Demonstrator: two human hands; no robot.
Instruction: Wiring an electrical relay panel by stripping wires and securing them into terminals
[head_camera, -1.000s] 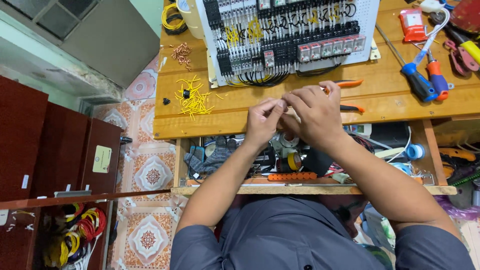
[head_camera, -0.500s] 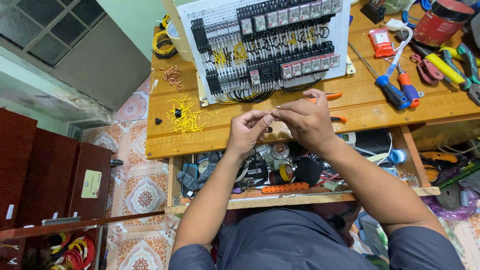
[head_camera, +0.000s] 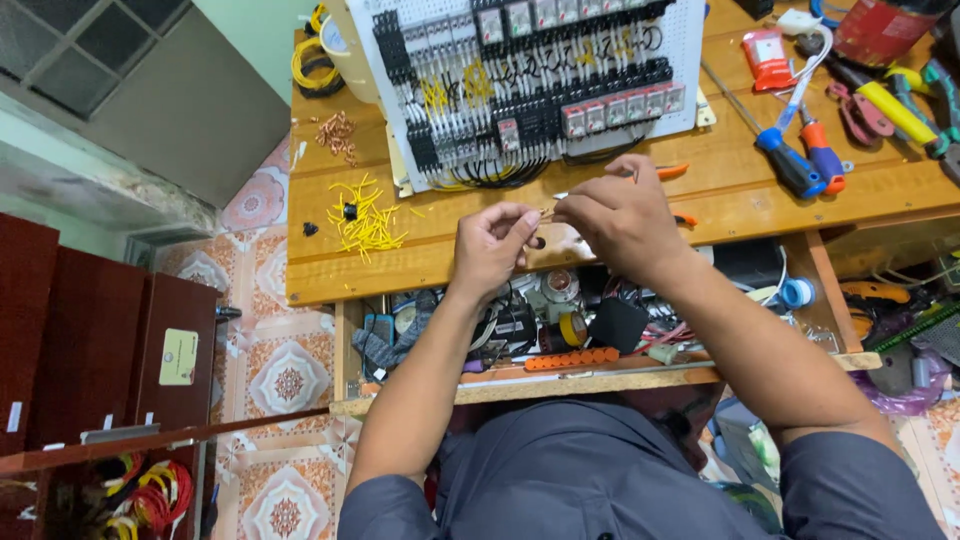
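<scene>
Up at twelve o'clock we see the white panel (head_camera: 530, 80) of black relays, screwdrivers (head_camera: 800, 160) at two, yellow offcuts (head_camera: 370, 220) at ten; nothing blocks the hands. Our left hand (head_camera: 495, 245) and right hand (head_camera: 620, 215) pinch a thin wire (head_camera: 547, 212) between fingertips, lying nine-to-three above the wooden worktop (head_camera: 440, 255) edge. Below us, a cluttered shelf (head_camera: 560, 385) and patterned tile floor (head_camera: 285, 370).
</scene>
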